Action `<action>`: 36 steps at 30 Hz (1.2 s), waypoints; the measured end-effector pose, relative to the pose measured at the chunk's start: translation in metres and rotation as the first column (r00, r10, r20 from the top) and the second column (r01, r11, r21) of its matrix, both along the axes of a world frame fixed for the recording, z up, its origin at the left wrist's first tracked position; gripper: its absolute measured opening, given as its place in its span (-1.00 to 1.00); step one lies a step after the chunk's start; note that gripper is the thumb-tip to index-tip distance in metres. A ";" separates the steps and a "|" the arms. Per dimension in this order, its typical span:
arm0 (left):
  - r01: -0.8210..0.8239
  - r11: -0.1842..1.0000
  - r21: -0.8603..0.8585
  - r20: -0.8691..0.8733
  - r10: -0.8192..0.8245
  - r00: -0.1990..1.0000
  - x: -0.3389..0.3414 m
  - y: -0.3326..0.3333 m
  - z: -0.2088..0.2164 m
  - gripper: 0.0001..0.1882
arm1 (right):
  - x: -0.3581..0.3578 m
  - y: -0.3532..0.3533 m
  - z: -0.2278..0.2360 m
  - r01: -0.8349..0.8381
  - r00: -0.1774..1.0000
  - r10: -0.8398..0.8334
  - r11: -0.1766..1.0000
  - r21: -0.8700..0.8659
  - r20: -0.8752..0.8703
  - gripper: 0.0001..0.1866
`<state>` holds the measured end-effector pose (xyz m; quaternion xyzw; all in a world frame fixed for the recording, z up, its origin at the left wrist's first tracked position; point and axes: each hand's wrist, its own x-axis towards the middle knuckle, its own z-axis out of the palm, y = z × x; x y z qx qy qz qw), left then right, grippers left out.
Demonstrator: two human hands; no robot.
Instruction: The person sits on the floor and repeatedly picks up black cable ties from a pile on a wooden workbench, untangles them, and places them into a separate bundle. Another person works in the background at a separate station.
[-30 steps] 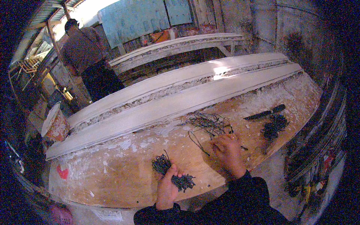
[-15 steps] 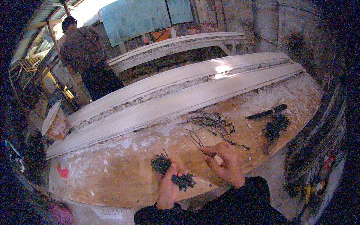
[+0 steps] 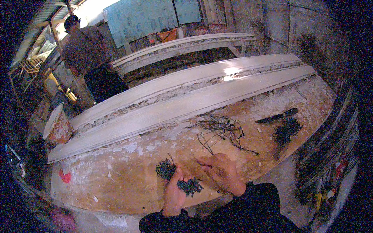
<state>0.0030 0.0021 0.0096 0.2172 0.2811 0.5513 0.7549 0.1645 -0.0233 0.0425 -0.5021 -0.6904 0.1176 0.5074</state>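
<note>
My left hand point(image 3: 173, 193) grips a bundle of short dark wire pieces point(image 3: 175, 178) over the near edge of a plaster-stained wooden workbench point(image 3: 116, 182). My right hand point(image 3: 221, 173) is beside it, fingers pinched on a thin dark wire that it brings toward the bundle. Just beyond my right hand lies a loose tangle of dark wire point(image 3: 221, 130) on the bench.
A long white plaster moulding point(image 3: 186, 101) runs across the bench behind the wire. A dark knife-like tool point(image 3: 276, 116) and another clump of dark wire point(image 3: 286, 131) lie at the right. Another person point(image 3: 87, 54) stands at the back left near a bucket point(image 3: 57, 128). More mouldings point(image 3: 182, 44) sit further back.
My right hand has drawn back from the tangle of wire toward my left hand and the bundle. My left hand has stayed in place.
</note>
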 end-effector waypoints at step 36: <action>0.009 0.996 -0.086 0.133 0.002 0.991 -0.004 0.006 -0.005 -0.82 | -0.007 0.004 -0.010 -0.221 0.956 0.202 0.973 0.069 0.213 -0.79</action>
